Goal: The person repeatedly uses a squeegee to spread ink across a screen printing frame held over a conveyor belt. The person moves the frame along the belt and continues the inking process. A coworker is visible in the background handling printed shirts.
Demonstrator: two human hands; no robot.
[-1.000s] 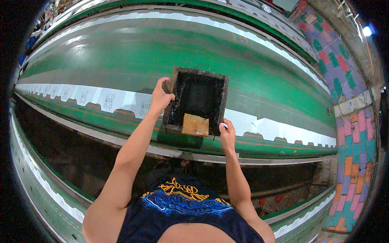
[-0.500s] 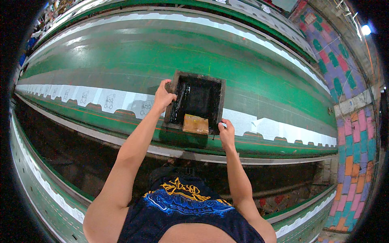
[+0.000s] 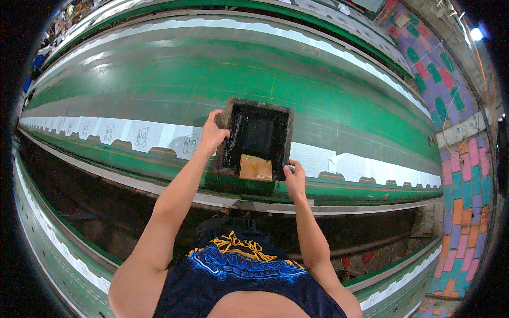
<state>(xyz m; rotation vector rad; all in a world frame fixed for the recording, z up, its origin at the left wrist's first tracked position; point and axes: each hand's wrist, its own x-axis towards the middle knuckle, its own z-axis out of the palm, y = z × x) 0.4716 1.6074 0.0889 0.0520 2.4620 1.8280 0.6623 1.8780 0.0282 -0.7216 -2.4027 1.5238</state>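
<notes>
My left hand (image 3: pixel 214 131) is closed on the upper left side of a dark square frame (image 3: pixel 286 135) with a black, glossy inside (image 3: pixel 252 127). A flat tan wooden block (image 3: pixel 255 167) lies inside at the near edge. My right hand (image 3: pixel 293 176) is closed at the frame's lower right corner, beside a small silvery part. The frame is over a long green table (image 3: pixel 265 69), across a white fabric strip (image 3: pixel 313 156). Faint bear outlines (image 3: pixel 140 137) show along the strip to the left; to the right I see none, and a small flap is turned up.
A second white strip (image 3: pixel 212 22) runs along the far side of the table. Parallel green rails or tables (image 3: pixel 69 244) lie near and far, with a dark gap (image 3: pixel 122 196) by my body. At the right is a multicoloured painted brick surface (image 3: pixel 461 212) with hanging cables and a lamp (image 3: pixel 475 33).
The dark frame and both hands have shifted a little toward my body. The view has also shifted slightly. Both hands keep their hold.
</notes>
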